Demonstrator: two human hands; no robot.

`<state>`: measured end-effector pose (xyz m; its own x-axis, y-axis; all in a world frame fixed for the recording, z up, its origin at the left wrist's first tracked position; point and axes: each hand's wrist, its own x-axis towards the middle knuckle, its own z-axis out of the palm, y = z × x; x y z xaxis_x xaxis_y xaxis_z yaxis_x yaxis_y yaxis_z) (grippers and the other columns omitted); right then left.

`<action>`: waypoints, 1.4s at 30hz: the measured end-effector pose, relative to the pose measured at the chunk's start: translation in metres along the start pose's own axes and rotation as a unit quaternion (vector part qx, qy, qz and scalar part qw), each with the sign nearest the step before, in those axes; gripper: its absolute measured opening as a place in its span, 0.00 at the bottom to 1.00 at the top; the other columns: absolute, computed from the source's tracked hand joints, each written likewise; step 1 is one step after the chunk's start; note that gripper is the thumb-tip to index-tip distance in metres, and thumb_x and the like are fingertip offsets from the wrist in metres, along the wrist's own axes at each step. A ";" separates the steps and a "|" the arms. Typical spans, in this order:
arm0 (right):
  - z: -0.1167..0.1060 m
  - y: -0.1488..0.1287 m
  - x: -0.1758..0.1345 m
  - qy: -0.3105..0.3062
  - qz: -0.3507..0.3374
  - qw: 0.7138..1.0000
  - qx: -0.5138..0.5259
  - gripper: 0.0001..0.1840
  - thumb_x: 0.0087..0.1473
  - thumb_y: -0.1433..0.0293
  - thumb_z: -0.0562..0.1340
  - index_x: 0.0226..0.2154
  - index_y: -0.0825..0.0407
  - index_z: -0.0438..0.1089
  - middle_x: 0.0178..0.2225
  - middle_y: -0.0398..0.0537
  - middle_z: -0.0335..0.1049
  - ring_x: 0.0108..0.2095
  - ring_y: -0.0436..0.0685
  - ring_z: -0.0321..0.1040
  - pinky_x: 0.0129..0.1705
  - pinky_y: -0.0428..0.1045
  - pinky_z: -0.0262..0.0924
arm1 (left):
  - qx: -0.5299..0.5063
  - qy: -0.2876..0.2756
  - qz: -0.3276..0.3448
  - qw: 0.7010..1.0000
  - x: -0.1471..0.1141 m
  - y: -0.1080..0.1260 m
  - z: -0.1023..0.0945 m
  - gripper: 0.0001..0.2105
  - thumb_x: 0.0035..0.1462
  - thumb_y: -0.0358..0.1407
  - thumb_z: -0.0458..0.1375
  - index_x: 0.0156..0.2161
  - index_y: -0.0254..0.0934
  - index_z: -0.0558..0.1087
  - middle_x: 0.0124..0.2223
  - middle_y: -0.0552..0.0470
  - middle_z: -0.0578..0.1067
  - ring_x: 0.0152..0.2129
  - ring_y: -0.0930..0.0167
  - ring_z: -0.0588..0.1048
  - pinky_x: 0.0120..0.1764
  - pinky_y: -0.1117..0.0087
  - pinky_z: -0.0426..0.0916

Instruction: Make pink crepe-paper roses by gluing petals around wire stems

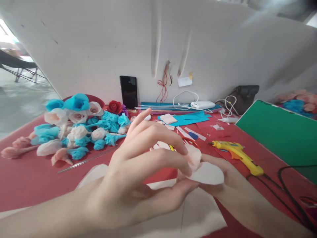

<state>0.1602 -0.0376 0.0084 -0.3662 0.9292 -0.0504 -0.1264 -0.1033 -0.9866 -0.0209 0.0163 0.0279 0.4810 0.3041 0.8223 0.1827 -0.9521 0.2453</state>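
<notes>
My left hand [146, 168] reaches across the middle of the view with thumb and fingertips pinched on a pale pink paper flower [209, 173]. One rounded petal stands up at the fingertips and another spreads flat to the right. Behind the flower is my right hand [225, 175], curled around its lower side; most of its fingers are hidden by the petals and my left hand. Under both hands lies a pale paper sheet [200, 211] with a crease or line down it. A yellow glue gun [237, 153] rests on the red table to the right of my right hand.
Several blue, white and pink paper flowers [79, 132] are heaped at the left. A phone [128, 92] leans on the wall. Blue paper [190, 118], paper scraps and a white cable lie at the back. A green board [279, 135] and black cord [284, 188] stand right.
</notes>
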 end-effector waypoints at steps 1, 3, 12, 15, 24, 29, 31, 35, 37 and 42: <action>0.001 -0.001 0.000 0.011 0.007 1.000 0.003 0.13 0.54 0.62 0.64 0.43 0.41 0.71 0.41 0.38 0.70 0.43 0.47 0.65 0.44 0.38 0.59 | 0.005 0.002 -0.006 1.000 -0.001 -0.001 0.001 0.03 0.51 0.32 0.59 0.28 0.40 0.69 0.31 0.55 0.70 0.29 0.72 0.71 0.43 0.64 0.69; 0.003 -0.003 -0.001 0.030 0.017 0.999 0.000 0.12 0.54 0.64 0.64 0.43 0.41 0.72 0.40 0.38 0.70 0.43 0.46 0.65 0.45 0.38 0.59 | 0.014 0.000 -0.020 1.000 -0.003 -0.001 0.003 0.04 0.54 0.32 0.58 0.29 0.40 0.69 0.32 0.56 0.70 0.31 0.74 0.71 0.46 0.64 0.67; -0.004 0.006 -0.001 0.060 -0.009 0.989 -0.135 0.12 0.53 0.62 0.64 0.42 0.44 0.71 0.36 0.43 0.69 0.37 0.52 0.65 0.39 0.44 0.61 | 0.047 0.014 -0.010 0.999 0.000 0.003 -0.001 0.03 0.54 0.31 0.57 0.30 0.41 0.72 0.31 0.55 0.71 0.31 0.71 0.71 0.55 0.56 0.60; 0.001 0.001 -0.002 0.075 0.014 0.993 -0.087 0.13 0.52 0.60 0.65 0.41 0.44 0.72 0.40 0.42 0.68 0.40 0.51 0.63 0.41 0.42 0.60 | 0.070 0.019 0.001 0.997 0.000 0.001 -0.003 0.04 0.52 0.31 0.58 0.29 0.43 0.71 0.29 0.56 0.72 0.28 0.71 0.72 0.54 0.56 0.62; 0.005 -0.003 -0.002 0.019 0.025 0.998 0.059 0.08 0.57 0.68 0.61 0.41 0.46 0.72 0.37 0.42 0.70 0.40 0.49 0.66 0.47 0.45 0.62 | 0.079 0.026 0.027 0.996 0.006 0.001 -0.008 0.04 0.46 0.33 0.62 0.29 0.44 0.72 0.28 0.58 0.72 0.26 0.72 0.73 0.43 0.60 0.69; -0.002 0.003 -0.002 -0.035 0.030 0.997 0.064 0.13 0.58 0.69 0.60 0.47 0.44 0.70 0.40 0.44 0.70 0.43 0.51 0.66 0.45 0.45 0.62 | 0.026 0.011 0.002 1.000 0.005 0.000 -0.005 0.04 0.49 0.31 0.60 0.28 0.42 0.70 0.31 0.56 0.71 0.27 0.72 0.71 0.31 0.66 0.69; -0.003 0.004 -0.001 -0.036 0.016 0.998 0.045 0.13 0.58 0.67 0.60 0.47 0.44 0.70 0.40 0.45 0.70 0.44 0.52 0.66 0.45 0.46 0.63 | 0.017 0.010 0.002 1.000 0.004 -0.001 -0.005 0.04 0.49 0.30 0.60 0.28 0.41 0.70 0.31 0.55 0.71 0.28 0.72 0.71 0.35 0.64 0.70; -0.003 0.008 0.002 -0.025 0.008 0.999 0.035 0.15 0.57 0.62 0.61 0.47 0.44 0.70 0.43 0.46 0.69 0.45 0.55 0.66 0.47 0.48 0.64 | 0.050 -0.002 0.014 0.999 0.003 -0.003 -0.006 0.04 0.50 0.31 0.59 0.27 0.41 0.69 0.32 0.54 0.71 0.29 0.71 0.71 0.39 0.61 0.69; -0.003 0.010 0.001 -0.021 0.016 0.999 0.029 0.16 0.56 0.60 0.62 0.46 0.45 0.70 0.42 0.47 0.69 0.44 0.55 0.66 0.46 0.48 0.64 | 0.066 -0.007 0.019 0.998 0.002 -0.004 -0.006 0.04 0.50 0.33 0.60 0.27 0.41 0.69 0.33 0.54 0.71 0.30 0.70 0.71 0.35 0.62 0.69; -0.006 0.009 -0.004 0.009 0.032 0.998 0.058 0.08 0.56 0.64 0.62 0.38 0.47 0.72 0.35 0.43 0.70 0.37 0.49 0.67 0.42 0.42 0.62 | 0.049 0.015 0.016 0.999 0.002 -0.005 -0.004 0.06 0.53 0.34 0.58 0.25 0.39 0.69 0.32 0.53 0.70 0.29 0.71 0.70 0.43 0.59 0.65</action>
<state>0.1657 -0.0400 -0.0014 -0.3607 0.9253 -0.1171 -0.2095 -0.2027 -0.9566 -0.0244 0.0214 0.0310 0.4617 0.2706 0.8447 0.2507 -0.9533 0.1684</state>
